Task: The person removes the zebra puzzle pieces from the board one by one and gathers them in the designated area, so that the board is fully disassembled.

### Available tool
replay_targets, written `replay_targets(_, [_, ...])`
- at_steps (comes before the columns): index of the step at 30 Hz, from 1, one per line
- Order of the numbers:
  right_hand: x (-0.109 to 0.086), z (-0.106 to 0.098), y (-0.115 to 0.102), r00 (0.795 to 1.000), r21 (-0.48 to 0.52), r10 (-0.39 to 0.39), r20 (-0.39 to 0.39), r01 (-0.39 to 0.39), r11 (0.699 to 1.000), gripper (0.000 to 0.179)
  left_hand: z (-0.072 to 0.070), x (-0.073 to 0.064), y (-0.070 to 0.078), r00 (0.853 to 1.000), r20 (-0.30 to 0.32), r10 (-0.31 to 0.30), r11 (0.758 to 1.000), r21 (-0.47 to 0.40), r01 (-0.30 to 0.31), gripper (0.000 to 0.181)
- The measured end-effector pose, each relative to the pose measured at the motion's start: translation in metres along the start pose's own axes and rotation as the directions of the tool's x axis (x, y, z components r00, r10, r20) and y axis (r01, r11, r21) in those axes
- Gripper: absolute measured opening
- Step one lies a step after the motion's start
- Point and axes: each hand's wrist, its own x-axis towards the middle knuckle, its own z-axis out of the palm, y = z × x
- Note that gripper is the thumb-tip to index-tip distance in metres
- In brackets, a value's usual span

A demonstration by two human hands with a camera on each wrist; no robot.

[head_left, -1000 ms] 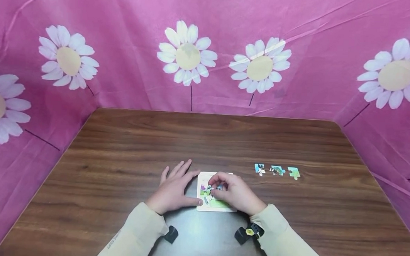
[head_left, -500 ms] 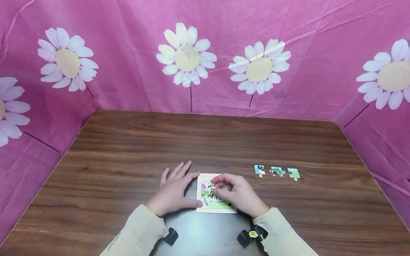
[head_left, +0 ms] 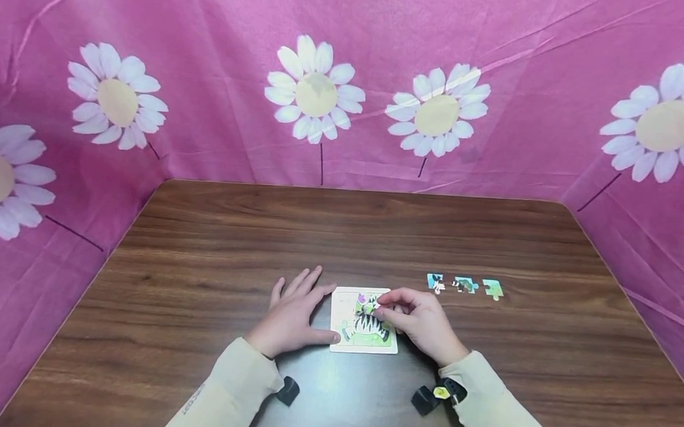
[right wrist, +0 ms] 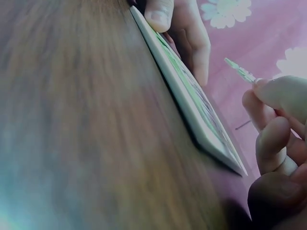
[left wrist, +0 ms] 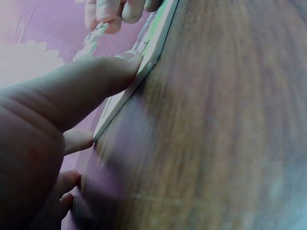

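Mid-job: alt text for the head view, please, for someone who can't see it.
A right hand pinches a puzzle piece over a white-framed zebra puzzle board. The spread left hand rests against the board's left side. Three loose pieces lie in a row beyond, to the right, on a wooden table.

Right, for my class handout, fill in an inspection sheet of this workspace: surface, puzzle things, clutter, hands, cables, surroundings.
Surface: table, wood-grained, with glare on the side nearest the person.
Puzzle things: board, partly filled with a zebra picture; held piece above it, apart from it; three loose pieces in a row, farther off and to the right.
Clutter: nothing seen.
Hands: left hand spread, thumb on the board's rim; right hand pinching the held piece.
Cables: nothing seen.
Surroundings: pink backdrop with white daisies, behind and to both sides.
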Motion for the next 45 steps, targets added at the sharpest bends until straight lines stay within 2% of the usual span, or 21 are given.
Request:
replay_targets(8, [-0.011,-0.016,0.009,0.999,-0.05,0.049,-0.001,-0.049,0.998,0.015,0.004,-0.001,-0.002,1.0,0.008,-0.002,1.0,-0.002,0.002,0.089])
replay_targets(13, [-0.013,-0.031,0.012,1.0,-0.143,0.019,0.002,-0.019,0.99,0.011,0.002,-0.001,-0.001,1.0,0.001,-0.002,1.0,-0.003,0.002,0.089])
replay_targets(20, [-0.016,-0.046,0.017,0.997,-0.289,0.029,0.077,-0.005,0.957,0.006,0.002,-0.001,0.0,1.0,0.001,0.004,1.0,-0.006,-0.004,0.088])
replay_targets(31, [-0.02,-0.057,0.023,0.997,-0.368,-0.018,0.079,0.046,0.929,0.01,0.001,-0.002,-0.001,1.0,-0.002,0.009,1.0,0.008,-0.009,0.088])
replay_targets(38, [-0.021,-0.075,0.028,0.998,-0.435,0.024,0.06,0.005,0.901,0.007,0.002,-0.001,-0.003,1.0,0.006,0.005,1.0,0.01,-0.005,0.091])
replay_targets(45, [-0.02,-0.092,0.029,0.996,-0.462,0.073,0.048,-0.043,0.886,0.004,0.001,-0.002,-0.003,1.0,-0.003,0.0,1.0,0.01,0.0,0.089])
